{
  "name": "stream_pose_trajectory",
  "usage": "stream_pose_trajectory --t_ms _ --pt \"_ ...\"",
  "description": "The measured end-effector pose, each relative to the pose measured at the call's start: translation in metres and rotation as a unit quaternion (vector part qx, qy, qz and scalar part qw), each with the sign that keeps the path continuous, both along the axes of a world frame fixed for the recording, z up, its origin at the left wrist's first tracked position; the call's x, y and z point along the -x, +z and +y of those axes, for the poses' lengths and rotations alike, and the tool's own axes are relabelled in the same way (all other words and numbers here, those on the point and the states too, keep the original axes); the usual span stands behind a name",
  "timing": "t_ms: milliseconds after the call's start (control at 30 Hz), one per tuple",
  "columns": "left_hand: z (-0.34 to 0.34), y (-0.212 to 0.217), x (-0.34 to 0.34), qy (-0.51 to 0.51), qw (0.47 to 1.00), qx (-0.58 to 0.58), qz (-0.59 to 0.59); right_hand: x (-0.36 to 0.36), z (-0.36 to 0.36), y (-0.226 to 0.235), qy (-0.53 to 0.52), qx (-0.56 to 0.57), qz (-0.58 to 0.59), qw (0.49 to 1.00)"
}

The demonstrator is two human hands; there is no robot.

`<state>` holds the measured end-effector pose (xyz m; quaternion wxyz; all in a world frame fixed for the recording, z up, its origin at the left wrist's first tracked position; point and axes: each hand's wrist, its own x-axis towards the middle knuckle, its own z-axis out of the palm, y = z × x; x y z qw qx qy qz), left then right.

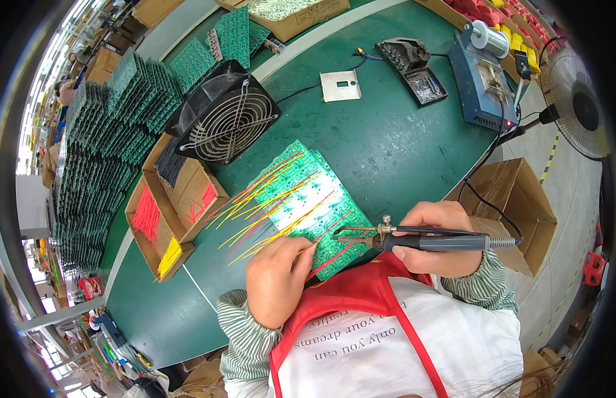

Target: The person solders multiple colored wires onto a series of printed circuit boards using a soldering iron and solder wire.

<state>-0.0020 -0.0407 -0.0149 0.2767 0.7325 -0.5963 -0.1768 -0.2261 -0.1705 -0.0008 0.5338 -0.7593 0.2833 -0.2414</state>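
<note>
Pinching fingers (301, 251) on green circuit board (318, 199) bristling with red, yellow wires (268, 199).

The person wears a long-sleeved shirt with fine green-and-white stripes, its cuffs gathered in soft folds at both wrists, the left sleeve (245, 331) and the right sleeve (484, 288) alike. Over the shirt lies an apron (387, 331) with a white front panel, edged in bright red binding and topped by a broad red bib, with red straps running down across the white cloth. Dark printed lettering runs across the white panel, and both hands, the left hand (276, 278) and the right hand (441, 239), are bare, without gloves.
</note>
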Motion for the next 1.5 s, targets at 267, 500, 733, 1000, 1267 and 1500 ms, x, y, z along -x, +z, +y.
stream_pose_trajectory --t_ms 267,500,733,1000,1267,1500 --pt "-0.008 -0.004 0.002 -0.014 0.999 -0.032 0.028 -0.001 -0.003 -0.006 -0.002 0.008 -0.016 1.0" --pt "-0.011 -0.005 0.003 -0.014 0.999 -0.034 0.019 -0.003 -0.005 -0.007 0.004 -0.042 -0.018 0.999" --pt "-0.01 -0.003 0.0 -0.014 0.999 -0.04 0.01 -0.003 -0.007 -0.006 -0.004 0.012 -0.012 1.0" --pt "0.018 0.034 -0.047 0.124 0.968 0.044 -0.216 0.008 -0.006 -0.003 -0.007 -0.001 -0.015 1.0" --pt "-0.014 0.009 0.004 -0.009 0.997 0.064 -0.039 0.014 -0.006 -0.007 -0.037 0.0 -0.036 0.999" --pt "-0.029 -0.011 0.013 -0.037 0.999 -0.008 0.021 0.016 -0.01 -0.011 -0.046 -0.01 -0.029 0.999"
